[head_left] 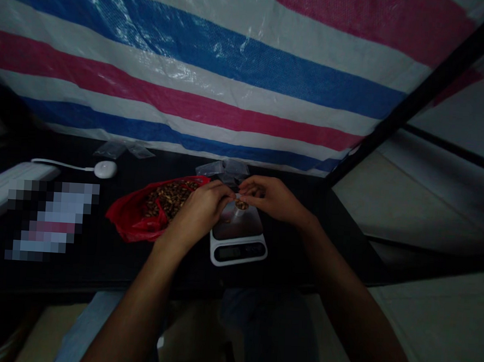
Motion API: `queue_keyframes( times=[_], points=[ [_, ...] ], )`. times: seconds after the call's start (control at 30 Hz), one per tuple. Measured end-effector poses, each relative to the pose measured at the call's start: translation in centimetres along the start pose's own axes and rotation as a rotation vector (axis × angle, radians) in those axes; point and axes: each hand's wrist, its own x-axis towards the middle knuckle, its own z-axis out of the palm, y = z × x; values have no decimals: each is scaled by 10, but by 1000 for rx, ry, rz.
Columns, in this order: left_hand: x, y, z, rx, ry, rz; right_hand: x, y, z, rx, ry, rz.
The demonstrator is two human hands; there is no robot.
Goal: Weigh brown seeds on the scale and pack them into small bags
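A small white digital scale [238, 245] stands on the dark table in front of me. Over its platform both my hands meet around a small clear bag [240, 205] with a few brown pieces in it. My left hand [201, 208] is closed, its fingers pinching the bag's left edge. My right hand [271, 197] is closed too, pinching the bag's top from the right. Just left of the scale lies an open red plastic bag [131, 220] full of small brown seeds or nuts [169, 195].
Several empty clear bags [224, 169] lie behind the scale, more of them [123, 149] at the back left. A white round device [105, 169] with a cable and a white flat object [3, 191] sit at the left. A striped tarp [216, 65] hangs behind the table [82, 253].
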Motion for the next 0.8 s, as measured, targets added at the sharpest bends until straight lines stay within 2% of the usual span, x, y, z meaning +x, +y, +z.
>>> queue_keyframes(
  times=[0.13, 0.33, 0.47, 0.6, 0.7, 0.8],
  points=[
    [0, 3, 1, -28, -13, 17, -3, 0, -4, -6, 18, -31],
    [0, 5, 7, -60, -42, -6, 1, 14, -8, -96, 125, -17],
    [0, 3, 7, -77, -60, 19, 17, 30, -5, -203, 81, 42],
    [-3, -3, -6, -67, -37, 1, 35, 45, -3, -241, 15, 54],
    [-8, -6, -17, -28, -106, -58, 44, 52, -2, -259, -5, 52],
    [-12, -4, -18, -24, -194, -85, 51, 55, -2, -344, -87, 70]
  ],
)
